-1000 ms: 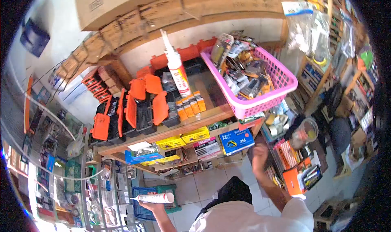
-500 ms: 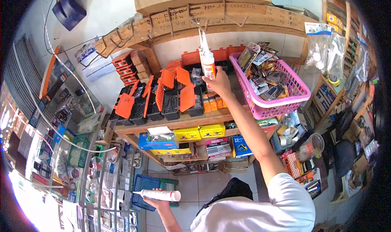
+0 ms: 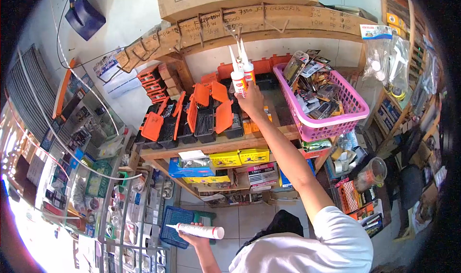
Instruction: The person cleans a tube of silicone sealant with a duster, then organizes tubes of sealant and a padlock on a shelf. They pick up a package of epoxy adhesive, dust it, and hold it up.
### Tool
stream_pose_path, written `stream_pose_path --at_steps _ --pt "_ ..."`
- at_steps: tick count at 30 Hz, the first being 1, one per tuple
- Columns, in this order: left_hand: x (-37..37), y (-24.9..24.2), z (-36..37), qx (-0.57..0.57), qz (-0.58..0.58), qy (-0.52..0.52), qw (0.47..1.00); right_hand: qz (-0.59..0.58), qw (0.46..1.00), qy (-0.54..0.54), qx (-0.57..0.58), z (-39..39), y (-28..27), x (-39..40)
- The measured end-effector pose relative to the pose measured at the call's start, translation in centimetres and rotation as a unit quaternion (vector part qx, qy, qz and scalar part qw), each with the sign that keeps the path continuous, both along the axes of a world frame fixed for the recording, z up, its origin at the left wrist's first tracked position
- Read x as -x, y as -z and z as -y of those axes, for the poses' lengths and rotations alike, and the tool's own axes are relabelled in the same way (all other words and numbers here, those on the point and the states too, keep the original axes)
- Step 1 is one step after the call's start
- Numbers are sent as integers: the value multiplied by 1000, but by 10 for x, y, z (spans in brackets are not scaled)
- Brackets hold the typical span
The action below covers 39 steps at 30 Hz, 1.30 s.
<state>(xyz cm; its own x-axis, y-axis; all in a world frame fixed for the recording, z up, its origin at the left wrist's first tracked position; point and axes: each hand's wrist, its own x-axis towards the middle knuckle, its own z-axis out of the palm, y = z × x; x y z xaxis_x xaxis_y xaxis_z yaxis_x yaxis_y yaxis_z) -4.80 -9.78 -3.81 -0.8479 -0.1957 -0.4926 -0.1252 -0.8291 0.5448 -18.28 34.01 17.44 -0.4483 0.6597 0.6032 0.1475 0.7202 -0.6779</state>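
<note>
Pale walls (image 3: pixel 206 57) and a tiled floor (image 3: pixel 233 218) frame a crowded room of goods, where we reach over a wooden desk (image 3: pixel 216 147). Our right hand (image 3: pixel 251 100) curls closed around a nearly upright front cartridge (image 3: pixel 238 85); a rear cartridge (image 3: pixel 248 74) is just beside it, though we cannot tell whether we grip both. Below, our left hand (image 3: pixel 193 239) closes around a lower cartridge (image 3: pixel 207 231), held nearly level. A pink basket (image 3: pixel 331 124) and orange-lidded bins (image 3: pixel 206 122) flank our right hand.

White tube (image 3: pixel 200 230), nozzle left, near-horizontal in left hand (image 3: pixel 196 238), lower center-left. Two red-labelled nozzle tubes (image 3: pixel 238 83), near-upright at right hand (image 3: pixel 251 101), upper center.
</note>
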Motion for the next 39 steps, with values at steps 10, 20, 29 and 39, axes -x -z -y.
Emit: stream_pose_path --at_steps 10,20,29,39 --pt "10 -79 -81 -26 -139 250 958 16 995 -44 -94 16 -25 -62" --pt "-2 -138 -185 135 -420 461 770 165 842 -503 103 75 -46 -209" --pt "-19 -171 -287 425 -555 209 683 81 907 -412 -40 34 -68 -240" --pt "30 -225 -276 302 -528 679 411 49 731 -676 78 -45 -134 -236"
